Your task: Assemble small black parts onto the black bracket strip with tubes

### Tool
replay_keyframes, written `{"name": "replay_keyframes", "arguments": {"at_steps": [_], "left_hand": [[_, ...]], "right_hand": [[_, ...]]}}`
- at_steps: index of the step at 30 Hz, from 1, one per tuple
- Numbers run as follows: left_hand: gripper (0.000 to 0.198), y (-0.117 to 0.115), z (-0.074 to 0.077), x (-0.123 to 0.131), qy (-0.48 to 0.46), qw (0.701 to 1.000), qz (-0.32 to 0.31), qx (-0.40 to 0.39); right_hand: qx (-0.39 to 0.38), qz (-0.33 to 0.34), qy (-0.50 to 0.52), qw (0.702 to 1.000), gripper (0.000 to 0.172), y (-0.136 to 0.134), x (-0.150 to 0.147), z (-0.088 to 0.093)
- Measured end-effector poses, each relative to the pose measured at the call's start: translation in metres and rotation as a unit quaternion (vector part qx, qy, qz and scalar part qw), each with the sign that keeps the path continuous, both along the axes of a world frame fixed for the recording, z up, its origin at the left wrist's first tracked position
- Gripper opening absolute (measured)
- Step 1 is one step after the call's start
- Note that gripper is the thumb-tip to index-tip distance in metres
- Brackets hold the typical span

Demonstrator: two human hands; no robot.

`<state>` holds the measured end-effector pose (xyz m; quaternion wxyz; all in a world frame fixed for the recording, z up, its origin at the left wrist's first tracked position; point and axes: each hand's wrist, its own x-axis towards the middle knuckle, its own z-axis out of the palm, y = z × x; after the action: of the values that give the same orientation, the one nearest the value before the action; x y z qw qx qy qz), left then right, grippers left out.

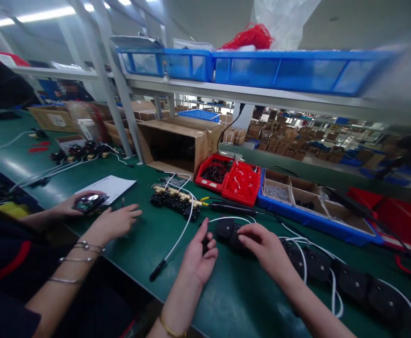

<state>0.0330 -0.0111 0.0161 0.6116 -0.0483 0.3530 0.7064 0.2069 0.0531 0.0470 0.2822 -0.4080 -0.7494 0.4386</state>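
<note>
co-worker: seated left of the disc chain; one hand [72, 205] cups a small dark part [90, 202], the other hand [116, 221] lies flat on the mat [240, 300], fingers loosely spread. Bangles on that wrist.
paper: white sheet [109, 187] just behind the co-worker's part, well left of the chain.
valve block: black bodies with brass fittings [175, 199], behind and left of the chain's near end; a white tube [182, 232] runs from it toward the mat's front edge.
left hand: left hand [200, 256] at the chain's left end, fingers curled in, thumb and fingertips pinching a small black piece [204, 244]. Exactly what it is, cannot tell.
chain: row of black discs [318, 265] strung on white tubing, running from between the hands off to the right along the mat.
right hand: right hand [263, 246] touching the first discs [228, 230], fingers bent down over them, pressing or gripping from above.
bins: red trays [242, 183] and a blue tray [318, 220] behind the chain; cardboard box [180, 141] behind and left of them.
step, judged: looks like fitting the small piece onto the end disc.
doing it well, judged: keep the right hand pinning the disc so it can't slide on the mat; bring the piece in square; keep the tubing free of kinks and clear of the valve block's tube.
risk, judged: loose tube loops near the right wrist could snag.
</note>
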Motion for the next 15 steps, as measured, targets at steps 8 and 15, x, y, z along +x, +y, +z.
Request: {"name": "replay_keyframes", "arguments": {"at_steps": [8,15], "left_hand": [[0.018,0.015,-0.011,-0.011,0.193,0.980,-0.044,-0.029],[0.054,0.010,-0.017,-0.014,0.272,0.959,-0.051,-0.065]], "right_hand": [[0.087,0.047,-0.134,0.986,0.012,0.029,-0.025,0.009],[0.177,0.071,-0.177,0.965,0.014,0.049,-0.041,0.011]]}}
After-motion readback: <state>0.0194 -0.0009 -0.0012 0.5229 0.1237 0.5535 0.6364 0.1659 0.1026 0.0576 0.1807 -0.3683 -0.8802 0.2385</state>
